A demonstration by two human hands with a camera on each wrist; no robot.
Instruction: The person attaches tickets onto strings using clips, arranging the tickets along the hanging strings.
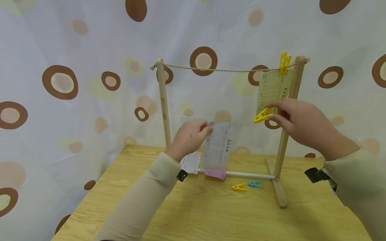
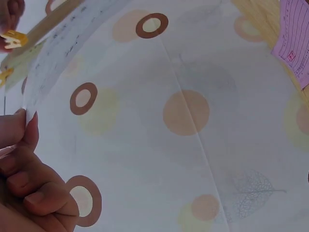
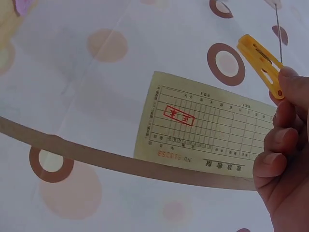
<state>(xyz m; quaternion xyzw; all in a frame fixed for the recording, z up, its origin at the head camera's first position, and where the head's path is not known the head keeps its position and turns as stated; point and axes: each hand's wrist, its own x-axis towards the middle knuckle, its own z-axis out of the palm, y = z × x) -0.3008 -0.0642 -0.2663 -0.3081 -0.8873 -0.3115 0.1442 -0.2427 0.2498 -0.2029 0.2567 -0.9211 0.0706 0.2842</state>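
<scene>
My left hand (image 1: 190, 138) pinches a thin white printed slip (image 1: 217, 144) by its upper left edge, and the slip hangs down in front of the wooden rack. In the left wrist view, thumb and forefinger meet on the slip's edge. A yellow clothespin (image 1: 261, 115) is pinched between the thumb and fingers of my right hand (image 1: 304, 122), below the rope. Just behind that hand a yellowish printed slip (image 1: 272, 87) hangs from the rope (image 1: 223, 70), held by another yellow clothespin (image 1: 284, 63). The right wrist view shows a red stamp on the yellowish slip (image 3: 203, 130).
On the table (image 1: 187, 214) lie a yellow clothespin (image 1: 239, 187) and a blue clothespin (image 1: 255, 184). A white slip (image 1: 191, 163) and a pink slip (image 1: 217, 173) are by the rack's white bottom bar (image 1: 250, 175). Wooden posts (image 1: 164, 103) stand at both rope ends, before a patterned curtain (image 1: 99, 40).
</scene>
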